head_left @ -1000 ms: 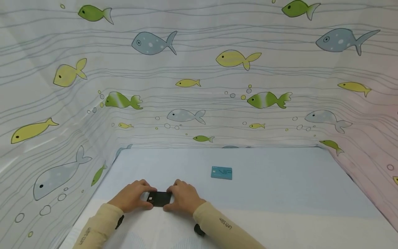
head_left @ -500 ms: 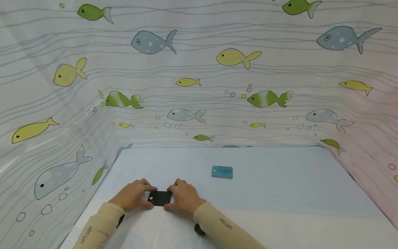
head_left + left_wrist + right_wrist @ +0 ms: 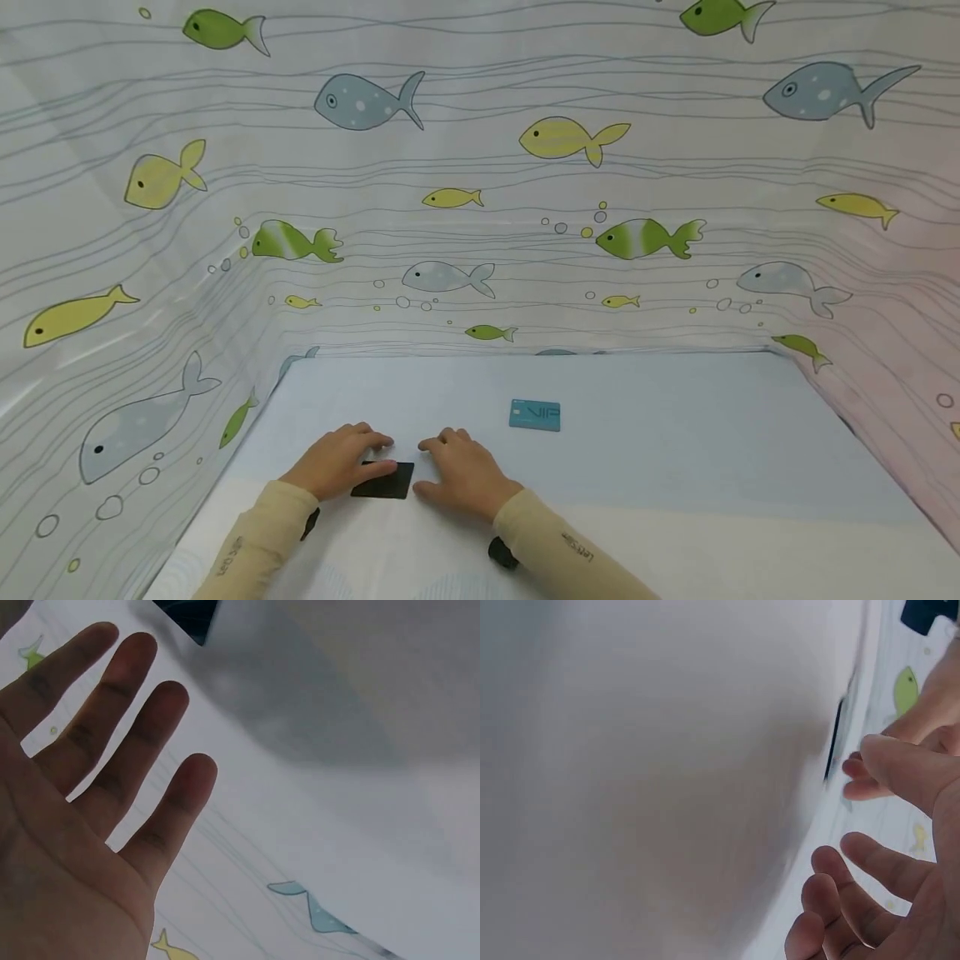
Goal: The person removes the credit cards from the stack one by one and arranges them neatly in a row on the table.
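L hand [image 3: 339,462], R hand [image 3: 465,477], fingers relaxed, nr blk card [image 3: 388,487]; VIP card [image 3: 535,415] legible in head view only.

The black card [image 3: 386,488] before me looks like thin, smooth plastic, matt on top; the blue card [image 3: 535,418] seems smooth plastic too, with a pale metal-looking chip [image 3: 516,412]. My beige sleeves [image 3: 551,529] are matt cloth. I see a smooth, dull tabletop [image 3: 660,450] and printed wall covering [image 3: 360,183], paper or plastic I cannot tell, faintly glossy along its left creases
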`<state>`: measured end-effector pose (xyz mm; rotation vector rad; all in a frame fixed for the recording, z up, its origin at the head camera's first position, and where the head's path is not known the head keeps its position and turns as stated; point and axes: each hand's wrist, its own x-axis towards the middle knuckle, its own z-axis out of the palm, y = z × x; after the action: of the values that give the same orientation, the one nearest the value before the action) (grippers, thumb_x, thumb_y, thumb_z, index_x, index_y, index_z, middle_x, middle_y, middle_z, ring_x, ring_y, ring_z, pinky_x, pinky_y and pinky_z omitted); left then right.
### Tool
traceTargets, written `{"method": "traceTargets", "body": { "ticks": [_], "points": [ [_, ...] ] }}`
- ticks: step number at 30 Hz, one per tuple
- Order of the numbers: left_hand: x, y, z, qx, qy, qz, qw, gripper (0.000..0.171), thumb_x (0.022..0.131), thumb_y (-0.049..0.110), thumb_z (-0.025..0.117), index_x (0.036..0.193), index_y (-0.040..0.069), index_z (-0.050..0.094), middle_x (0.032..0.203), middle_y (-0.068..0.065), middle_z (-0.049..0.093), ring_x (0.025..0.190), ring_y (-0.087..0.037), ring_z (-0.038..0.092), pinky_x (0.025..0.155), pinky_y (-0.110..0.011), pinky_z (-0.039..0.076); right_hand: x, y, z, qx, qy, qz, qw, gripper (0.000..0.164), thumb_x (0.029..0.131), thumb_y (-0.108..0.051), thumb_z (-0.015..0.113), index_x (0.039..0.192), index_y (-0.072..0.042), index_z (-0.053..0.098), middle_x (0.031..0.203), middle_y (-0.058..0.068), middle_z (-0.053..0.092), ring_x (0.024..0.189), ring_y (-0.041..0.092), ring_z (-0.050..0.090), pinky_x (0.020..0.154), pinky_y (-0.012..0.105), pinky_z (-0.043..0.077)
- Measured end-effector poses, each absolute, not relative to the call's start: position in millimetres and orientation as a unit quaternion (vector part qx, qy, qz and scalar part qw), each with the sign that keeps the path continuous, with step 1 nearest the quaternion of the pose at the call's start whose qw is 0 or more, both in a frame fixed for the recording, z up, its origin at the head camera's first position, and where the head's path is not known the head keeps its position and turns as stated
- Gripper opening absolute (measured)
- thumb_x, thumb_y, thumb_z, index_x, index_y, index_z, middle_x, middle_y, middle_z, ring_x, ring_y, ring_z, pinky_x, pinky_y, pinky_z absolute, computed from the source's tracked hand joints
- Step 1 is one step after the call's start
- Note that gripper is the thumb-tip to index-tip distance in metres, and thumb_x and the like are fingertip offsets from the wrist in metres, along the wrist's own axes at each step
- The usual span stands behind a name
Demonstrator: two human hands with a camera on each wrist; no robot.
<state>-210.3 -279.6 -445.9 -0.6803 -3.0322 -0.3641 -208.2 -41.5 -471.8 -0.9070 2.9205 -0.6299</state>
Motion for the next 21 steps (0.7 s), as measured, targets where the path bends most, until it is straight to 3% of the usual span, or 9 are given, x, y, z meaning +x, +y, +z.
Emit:
{"method": "traceTargets", "body": {
  "ticks": [8,21],
  "points": [
    [-225,-248,-447,-0.228,-0.965,-0.125,0.039,0.044,0.091,0.044,0.075,0.122,0.013,0.072,0.108,0.001,0.067,0.102,-0.023,0.064,0.091,-0.048,0.054,-216,-4,-462,-0.265,0.933,-0.243,-0.006,0.052,0.09,-0.042,0.076,0.134,-0.018,0.064,0.119,0.0,0.062,0.108,0.015,0.056,0.091,0.032,0.053],
    [-261,-180,-450,-0.28,-0.948,-0.144,0.04,0.049,0.088,0.04,0.079,0.127,0.012,0.069,0.115,-0.002,0.067,0.107,-0.025,0.065,0.092,-0.046,0.053,-233,55,-453,-0.198,0.928,-0.314,-0.014,0.052,0.092,-0.035,0.076,0.137,-0.014,0.061,0.125,0.003,0.059,0.109,0.019,0.055,0.089,0.04,0.054]
  ]
}}
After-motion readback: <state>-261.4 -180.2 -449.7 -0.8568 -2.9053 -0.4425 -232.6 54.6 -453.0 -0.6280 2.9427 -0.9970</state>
